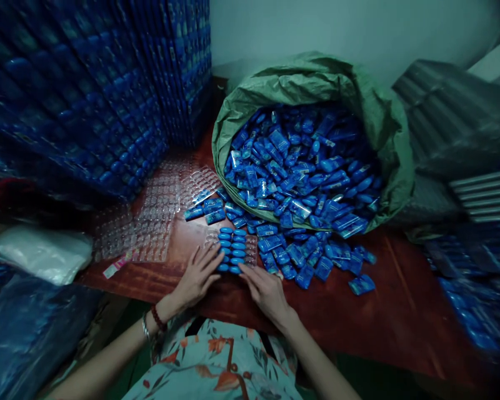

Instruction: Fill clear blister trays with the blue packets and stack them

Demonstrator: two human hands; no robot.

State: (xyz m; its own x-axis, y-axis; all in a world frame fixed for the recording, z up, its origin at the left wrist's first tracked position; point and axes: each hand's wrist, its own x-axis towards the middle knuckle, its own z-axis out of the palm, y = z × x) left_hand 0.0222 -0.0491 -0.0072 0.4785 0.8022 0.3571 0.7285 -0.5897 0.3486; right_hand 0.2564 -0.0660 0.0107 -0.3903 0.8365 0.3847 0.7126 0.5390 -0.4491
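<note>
A clear plastic blister tray (pixel 251 251) lies on the table with two columns of glossy blue oval pieces (pixel 238 246) in its middle. My left hand (pixel 199 276) rests flat at the tray's left side, fingers spread, the tips touching the left column. From the right, my right hand (pixel 267 293) reaches the tray's near edge. Its fingers are stretched and slightly bent, with the fingertips at the nearest blue piece of the right column. Neither hand visibly grips anything. Small blue printed packets (pixel 275 244) lie loose just beyond and to the right of the tray.
A green woven sack (pixel 400 139) spills blue packets onto the reddish table (pixel 337 322). Empty clear trays (pixel 156 205) lie at left, beside a pink-and-white wrapper (pixel 119 265). Tall stacks of filled blue trays (pixel 87 100) rise behind. Grey stacked trays (pixel 454 116) stand at right.
</note>
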